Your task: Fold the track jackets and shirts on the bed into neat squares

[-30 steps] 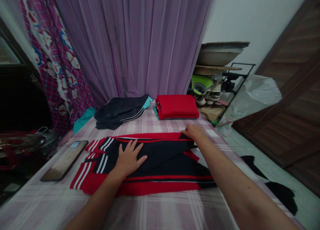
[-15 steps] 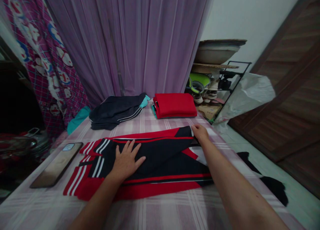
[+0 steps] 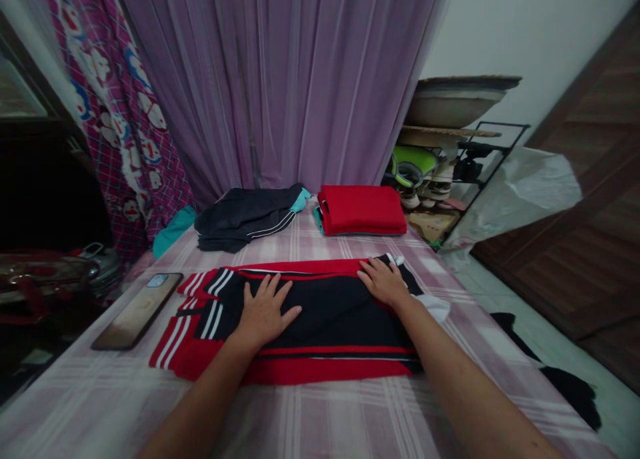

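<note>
A black and red jacket (image 3: 320, 312) with white-striped cuffs and hem lies flattened on the plaid-covered table, its striped ends to the left. My left hand (image 3: 265, 312) rests on its left part, palm down with fingers spread. Near the jacket's right end, my right hand (image 3: 384, 280) also lies flat on the cloth, fingers apart. A bit of white fabric shows past the right wrist. Neither hand grips anything. Part of the jacket's right end is hidden under my right hand and forearm.
A phone (image 3: 137, 312) lies left of the jacket. Farther back are a dark navy garment (image 3: 250, 216) with teal trim and a folded red stack (image 3: 363, 209). Behind stands a purple curtain (image 3: 300, 79). Right of the table are a shoe rack (image 3: 480, 172) and a white plastic bag (image 3: 530, 186).
My right hand has let go of the jacket's far right corner and moved left onto the cloth, fingers now spread. My left hand stays on the jacket. The view has shifted slightly left.
</note>
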A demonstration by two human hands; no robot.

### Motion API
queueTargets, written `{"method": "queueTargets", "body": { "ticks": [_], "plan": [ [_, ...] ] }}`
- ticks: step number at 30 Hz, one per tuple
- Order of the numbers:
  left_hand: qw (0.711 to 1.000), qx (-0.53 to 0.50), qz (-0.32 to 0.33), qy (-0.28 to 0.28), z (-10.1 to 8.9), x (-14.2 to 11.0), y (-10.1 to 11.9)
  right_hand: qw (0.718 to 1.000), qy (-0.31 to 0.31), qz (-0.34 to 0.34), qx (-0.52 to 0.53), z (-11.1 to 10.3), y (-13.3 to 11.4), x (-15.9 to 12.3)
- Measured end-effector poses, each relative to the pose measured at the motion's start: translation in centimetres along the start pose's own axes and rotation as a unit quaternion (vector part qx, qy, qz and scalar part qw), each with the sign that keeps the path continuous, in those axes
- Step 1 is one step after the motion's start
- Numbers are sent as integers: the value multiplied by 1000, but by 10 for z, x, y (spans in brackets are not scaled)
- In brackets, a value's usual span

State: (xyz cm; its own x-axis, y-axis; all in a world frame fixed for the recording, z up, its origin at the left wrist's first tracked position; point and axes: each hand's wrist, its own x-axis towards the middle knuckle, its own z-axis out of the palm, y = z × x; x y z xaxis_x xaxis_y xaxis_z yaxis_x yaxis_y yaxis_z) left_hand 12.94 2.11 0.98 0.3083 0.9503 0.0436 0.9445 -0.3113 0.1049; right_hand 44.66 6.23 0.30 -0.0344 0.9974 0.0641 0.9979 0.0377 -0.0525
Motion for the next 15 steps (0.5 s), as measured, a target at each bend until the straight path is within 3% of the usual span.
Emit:
{"method": "queueTargets", "body": {
  "ticks": [2,4,8,11,15],
  "plan": [
    [1000,-5,3,8,1,0,-1,1000,1,17,7,-9,-7,2],
    [1000,-10,6,11,1,0,-2,999,39,22,29,-19,-21,-1],
    [1000,-10,7,6,2,0,-3,989,117,-49,76,-20,-61,-22],
    [1000,-10,15,20,5,-1,-2,991,60,-93,75,-5,-81,-37],
    [997,-13,35,67,-1,-4,-3,994,17,-79,68,9,-85,-42]
  ]
}}
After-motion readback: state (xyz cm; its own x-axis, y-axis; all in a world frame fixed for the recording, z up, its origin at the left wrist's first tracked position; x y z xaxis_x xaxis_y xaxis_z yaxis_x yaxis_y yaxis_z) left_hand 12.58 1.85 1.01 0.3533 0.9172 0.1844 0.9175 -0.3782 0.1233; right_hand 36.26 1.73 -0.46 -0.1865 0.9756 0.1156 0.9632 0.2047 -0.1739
